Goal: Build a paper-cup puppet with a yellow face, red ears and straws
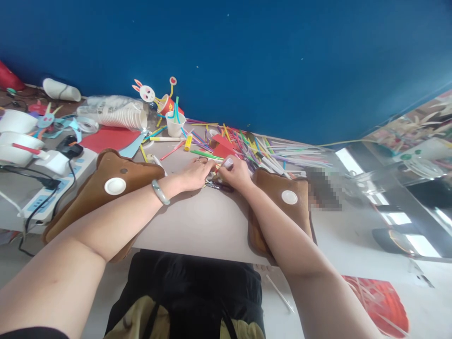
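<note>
Left hand (193, 175) and right hand (237, 174) curl close together, scissors (223, 186) beside them, seemingly mid-fingertip-work, next needing steadiness; what they hold, I cannot tell

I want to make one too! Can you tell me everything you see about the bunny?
The bunny is a flat-looking, white, roundish head, seemingly paper, with two pointed reddish ears and small dark and reddish marks. It tilts, ears pointing up and left, in front of the blue wall. It seems fixed to a yellow straw coming from a tilted red cup. Neither the left hand nor the right hand touches it.
</note>
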